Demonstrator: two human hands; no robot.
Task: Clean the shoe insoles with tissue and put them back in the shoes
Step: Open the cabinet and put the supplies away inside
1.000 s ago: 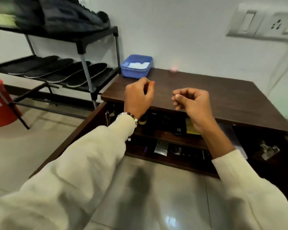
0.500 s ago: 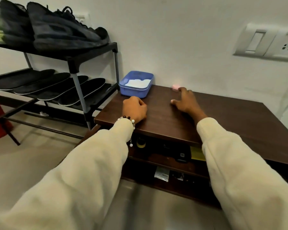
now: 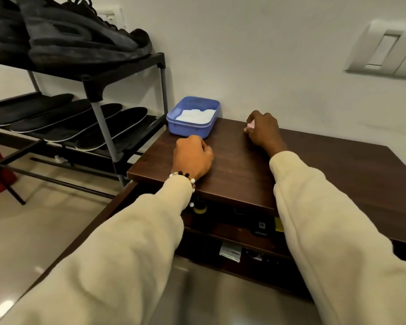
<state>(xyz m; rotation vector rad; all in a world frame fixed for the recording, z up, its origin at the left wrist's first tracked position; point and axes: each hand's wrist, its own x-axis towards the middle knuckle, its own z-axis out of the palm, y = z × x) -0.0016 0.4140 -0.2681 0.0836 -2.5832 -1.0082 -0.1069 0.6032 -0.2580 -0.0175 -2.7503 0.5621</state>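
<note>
L hand (image 3: 192, 156) fisted on cabinet top (image 3: 326, 165); R hand (image 3: 264, 130) pinches pink item (image 3: 251, 125).

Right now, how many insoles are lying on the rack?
4, side by side on the lower shelf: far-left insole, second insole, third insole, right insole. More may be hidden past the left edge.

Dark wooden cabinet top (image 3: 326, 174), blue tray (image 3: 192, 127) of seemingly tissue (image 3: 196, 114) at back-left corner

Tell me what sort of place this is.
Probably a home entryway or shoe corner: a shoe rack with shoes and loose insoles, a low wooden cabinet, a wall switch.
</note>
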